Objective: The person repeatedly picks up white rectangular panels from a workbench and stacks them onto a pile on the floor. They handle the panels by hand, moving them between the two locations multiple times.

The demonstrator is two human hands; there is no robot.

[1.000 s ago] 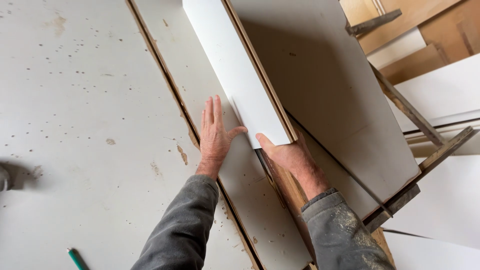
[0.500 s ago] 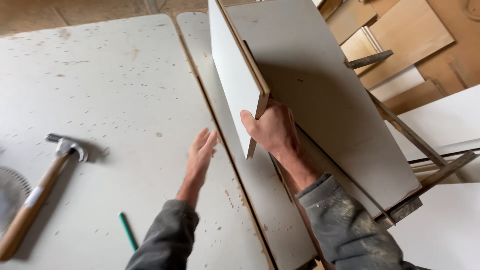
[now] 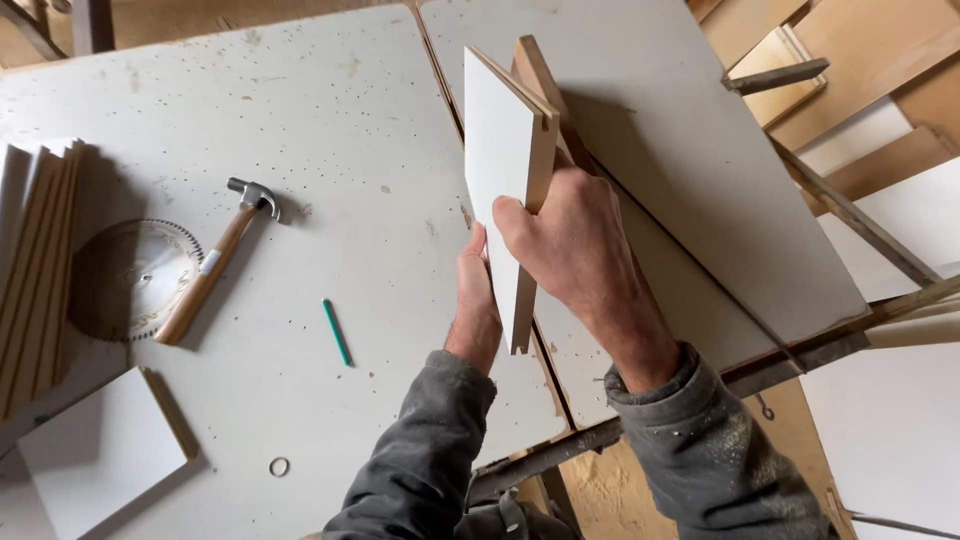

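A white laminated board [image 3: 498,170] with a bare wood edge is held up on end above the white worktable [image 3: 330,150]. My right hand [image 3: 565,235] grips its edge from the right, fingers wrapped over the wood edge. On the board's white face, near the lower part, my left hand [image 3: 474,300] lies flat. A second wood-edged panel [image 3: 545,85] shows right behind the held board.
A claw hammer [image 3: 215,258] with a wooden handle lies at the left, next to a circular saw blade [image 3: 130,275]. A green pencil [image 3: 337,331] and a small ring [image 3: 279,466] lie on the table. Stacked boards [image 3: 35,260] stand at the far left; panels lean at right.
The board has been lifted from lying along the table to standing on end. My right hand moved up to grip its edge, and my left hand came back against its face.
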